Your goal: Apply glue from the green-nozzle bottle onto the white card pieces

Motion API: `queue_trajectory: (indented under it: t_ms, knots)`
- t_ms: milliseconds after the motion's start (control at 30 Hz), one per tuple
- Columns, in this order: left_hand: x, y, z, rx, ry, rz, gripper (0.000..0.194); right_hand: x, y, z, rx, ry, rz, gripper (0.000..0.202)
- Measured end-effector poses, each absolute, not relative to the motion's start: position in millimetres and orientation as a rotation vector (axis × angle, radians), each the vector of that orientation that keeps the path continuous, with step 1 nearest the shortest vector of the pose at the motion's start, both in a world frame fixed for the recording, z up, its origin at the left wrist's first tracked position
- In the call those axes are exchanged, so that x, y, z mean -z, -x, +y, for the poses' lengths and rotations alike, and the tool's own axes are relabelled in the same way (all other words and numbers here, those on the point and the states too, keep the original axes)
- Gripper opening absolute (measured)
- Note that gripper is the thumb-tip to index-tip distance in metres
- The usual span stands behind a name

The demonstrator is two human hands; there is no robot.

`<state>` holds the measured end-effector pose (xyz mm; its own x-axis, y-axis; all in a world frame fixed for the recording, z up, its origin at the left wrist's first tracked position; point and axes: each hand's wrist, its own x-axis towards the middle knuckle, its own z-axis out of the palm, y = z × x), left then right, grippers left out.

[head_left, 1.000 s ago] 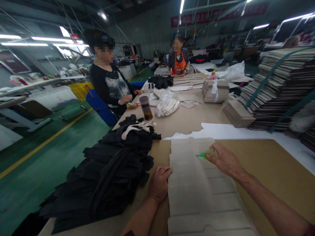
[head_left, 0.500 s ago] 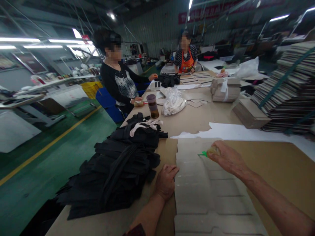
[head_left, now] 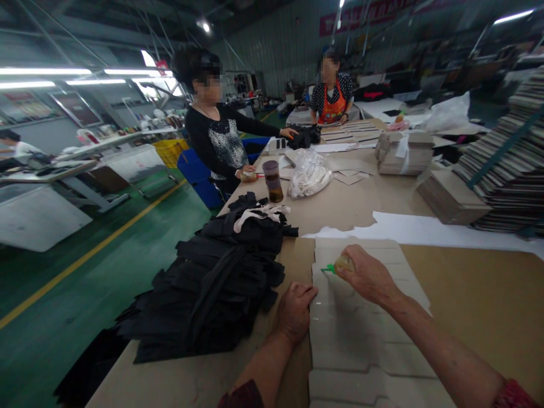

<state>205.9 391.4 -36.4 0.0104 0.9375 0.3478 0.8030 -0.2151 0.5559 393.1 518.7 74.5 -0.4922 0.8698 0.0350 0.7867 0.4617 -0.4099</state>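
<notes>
In my right hand is a squeeze bottle of yellowish-brown liquid, probably glue, my fingers closed round it. Its green nozzle points left, just over the upper left part of overlapping grey cardboard pieces. Small shiny wet spots show along their left edge. My left hand lies at that same edge, fingers curled together and fingertips pressed on the cardboard's border. Left of it is a big heap of black fabric strips, a pale strip lying on top.
Farther up the table stand a brown-lidded drink bottle and a clear plastic bag. Tied cardboard and a tall strapped stack are at the right. Two co-workers stand beyond, one at the left edge, one at the far end.
My right hand has moved the bottle left across the cardboard, toward its left edge. My left hand keeps its place there. The view has turned slightly left. The nearer co-worker's arm reaches farther out.
</notes>
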Motion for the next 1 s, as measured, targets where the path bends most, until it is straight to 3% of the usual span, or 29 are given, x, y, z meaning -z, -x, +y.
queue_trajectory:
  t_ms: [333, 600, 1000]
  knots:
    - [39.3, -205.7, 391.1, -0.961, -2.095, 1.825, 0.044, -72.7, -377.9, 513.0, -0.539, 1.416, -2.458, 0.021]
    - [41.4, -204.6, 391.3, -0.957, -2.107, 1.829, 0.042, -70.4, -393.5, 527.1, -0.896, 1.526, -2.003, 0.032]
    - [36.9, -206.1, 389.9, -0.948, -2.082, 1.845, 0.041, -61.1, -375.1, 546.1, -0.509, 1.530, -2.263, 0.026]
